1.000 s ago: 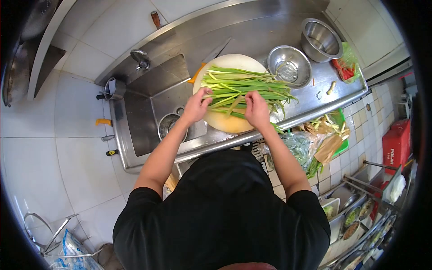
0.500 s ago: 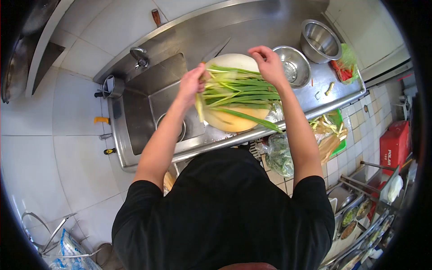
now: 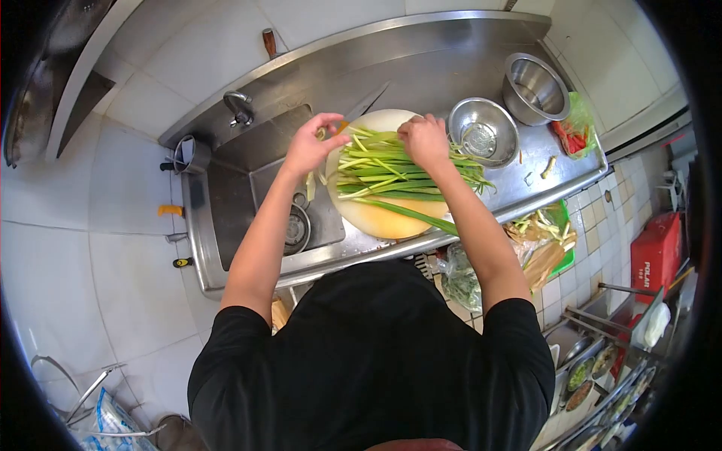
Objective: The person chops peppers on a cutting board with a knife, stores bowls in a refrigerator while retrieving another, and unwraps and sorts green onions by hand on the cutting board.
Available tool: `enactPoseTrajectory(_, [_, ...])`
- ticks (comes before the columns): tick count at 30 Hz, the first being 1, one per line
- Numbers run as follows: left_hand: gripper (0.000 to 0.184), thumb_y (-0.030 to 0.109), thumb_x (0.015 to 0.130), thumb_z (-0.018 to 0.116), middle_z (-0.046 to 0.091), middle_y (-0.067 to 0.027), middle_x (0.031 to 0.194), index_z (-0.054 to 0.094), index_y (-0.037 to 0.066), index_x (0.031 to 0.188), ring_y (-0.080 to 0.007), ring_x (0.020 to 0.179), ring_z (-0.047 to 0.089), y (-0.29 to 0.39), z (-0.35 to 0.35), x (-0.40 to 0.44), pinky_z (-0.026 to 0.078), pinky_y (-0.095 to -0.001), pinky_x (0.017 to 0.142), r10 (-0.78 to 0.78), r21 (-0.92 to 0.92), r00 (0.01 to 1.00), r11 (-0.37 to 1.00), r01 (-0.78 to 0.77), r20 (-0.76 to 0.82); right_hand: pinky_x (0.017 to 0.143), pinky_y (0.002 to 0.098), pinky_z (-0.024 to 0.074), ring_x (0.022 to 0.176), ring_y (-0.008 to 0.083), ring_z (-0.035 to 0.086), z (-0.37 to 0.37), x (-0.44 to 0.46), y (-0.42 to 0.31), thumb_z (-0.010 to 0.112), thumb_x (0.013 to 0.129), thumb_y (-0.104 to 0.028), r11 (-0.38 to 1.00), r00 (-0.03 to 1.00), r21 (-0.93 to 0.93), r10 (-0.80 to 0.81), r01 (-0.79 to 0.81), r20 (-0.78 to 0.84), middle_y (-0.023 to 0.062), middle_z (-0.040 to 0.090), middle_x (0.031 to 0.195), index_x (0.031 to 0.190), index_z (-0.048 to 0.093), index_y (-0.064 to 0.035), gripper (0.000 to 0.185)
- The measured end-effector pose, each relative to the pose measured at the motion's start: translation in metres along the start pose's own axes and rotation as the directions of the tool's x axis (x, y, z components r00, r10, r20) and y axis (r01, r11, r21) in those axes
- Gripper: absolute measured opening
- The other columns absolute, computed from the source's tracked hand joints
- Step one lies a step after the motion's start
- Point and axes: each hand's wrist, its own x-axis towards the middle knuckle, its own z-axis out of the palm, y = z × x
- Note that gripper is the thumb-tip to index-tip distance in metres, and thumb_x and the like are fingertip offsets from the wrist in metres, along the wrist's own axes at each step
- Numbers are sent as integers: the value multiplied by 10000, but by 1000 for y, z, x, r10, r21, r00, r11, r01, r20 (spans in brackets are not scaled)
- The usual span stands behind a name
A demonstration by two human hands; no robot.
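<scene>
A bunch of green onions (image 3: 391,174) lies across a round cutting board (image 3: 376,219) at the sink. My left hand (image 3: 310,144) is over the sink's edge, left of the board, with thumb and fingers apart. Pale strips of onion leaf (image 3: 311,185) hang or fall just below it. My right hand (image 3: 426,141) is at the far side of the bunch, fingers bent together on a green onion; the fingertips are partly hidden. Behind the board lies a knife (image 3: 368,99), its orange handle near my left fingers.
A sink basin (image 3: 259,154) with a drain strainer (image 3: 298,229) is at the left, under a faucet (image 3: 239,109). Right of the board stand a metal colander (image 3: 492,114), a deep steel bowl (image 3: 535,89) and a bag of red peppers (image 3: 575,135). Bagged greens (image 3: 462,282) sit below the counter.
My left hand has moved left from the bunch and its fingers have spread, pale strips dropping below. My right hand has come left and down onto the green onions.
</scene>
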Motion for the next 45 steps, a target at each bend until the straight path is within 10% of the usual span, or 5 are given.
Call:
enactPoseTrajectory(8, [409,215,979,709,714,-68,1226,642,44,1345,-144,1105,637,35,34,-19,492,-305,978,-12,-251,997,967,29,72,837,398,537,942,307,666,-50,-2,-82,766,846,-104,754,974,645,28,129,-227,95,709,930,945,778,-70,106])
enactPoseTrajectory(15, [624,551,1036,506,710,-78,818,725,-30,972,-156,753,653,-33,-117,-183,504,-314,687,-104,-222,936,957,186,337,853,371,550,955,283,689,-52,-47,-20,687,951,-177,749,979,659,182,-74,-97,152,718,991,1138,734,-57,227])
enactPoseTrajectory(21, [469,427,1013,609,771,-139,895,745,-19,1067,-244,758,708,-99,-194,-439,536,-365,691,-886,585,350,463,666,303,703,357,556,728,232,711,-49,-112,116,707,942,-198,668,790,503,612,-549,49,118,757,840,1038,755,-34,195])
enactPoseTrajectory(31, [168,187,930,727,706,-128,921,746,52,1027,-318,791,677,-4,-17,-226,546,-386,730,-281,287,956,925,248,80,739,452,523,842,306,689,8,-132,32,770,827,-236,948,952,148,257,-282,165,93,703,867,966,767,-112,186])
enactPoseTrajectory(45, [260,92,763,752,697,-31,1106,742,104,1023,-267,1018,613,1,190,-70,491,-413,855,476,280,829,787,-550,293,947,483,410,962,303,611,32,-185,-8,611,960,-246,987,983,37,160,-157,-89,86,658,950,1014,620,-99,157])
